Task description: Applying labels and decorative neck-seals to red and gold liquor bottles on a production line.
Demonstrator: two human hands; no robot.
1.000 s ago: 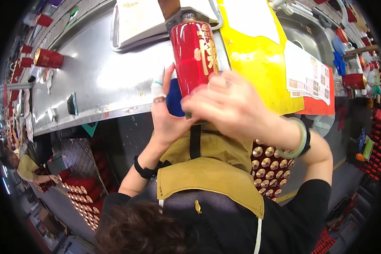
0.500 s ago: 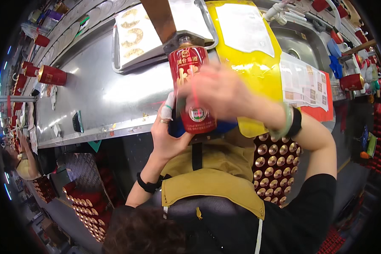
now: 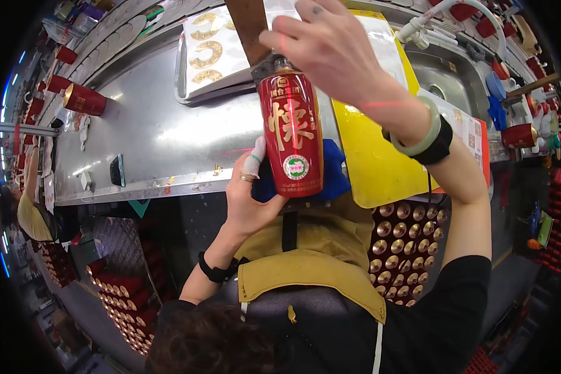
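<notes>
My left hand (image 3: 248,192) is closed round the lower left side of a red liquor bottle (image 3: 290,118), with a white cover on one fingertip. The bottle has gold lettering and a round white-and-green sticker (image 3: 295,167) low on its front. Its neck sits against a dark metal bracket (image 3: 265,67) on a brown upright bar (image 3: 245,28). Red light lines cross the bottle and my right hand. Above the bottle's right shoulder is my right hand (image 3: 333,53), fingers curled and their tips hidden. Blue material (image 3: 335,171) lies behind the bottle's base.
A metal tray (image 3: 182,78) holds a white sheet of gold curved labels (image 3: 207,55). Right of the bottle lies a yellow sheet (image 3: 369,149), then a sink (image 3: 449,68) with a white tap. Red bottles (image 3: 84,98) stand at left. Gold-topped red items (image 3: 405,249) are racked below right.
My right hand has moved up off the bottle's front toward its neck, uncovering the lettering and sticker. My left hand still holds the bottle's lower part.
</notes>
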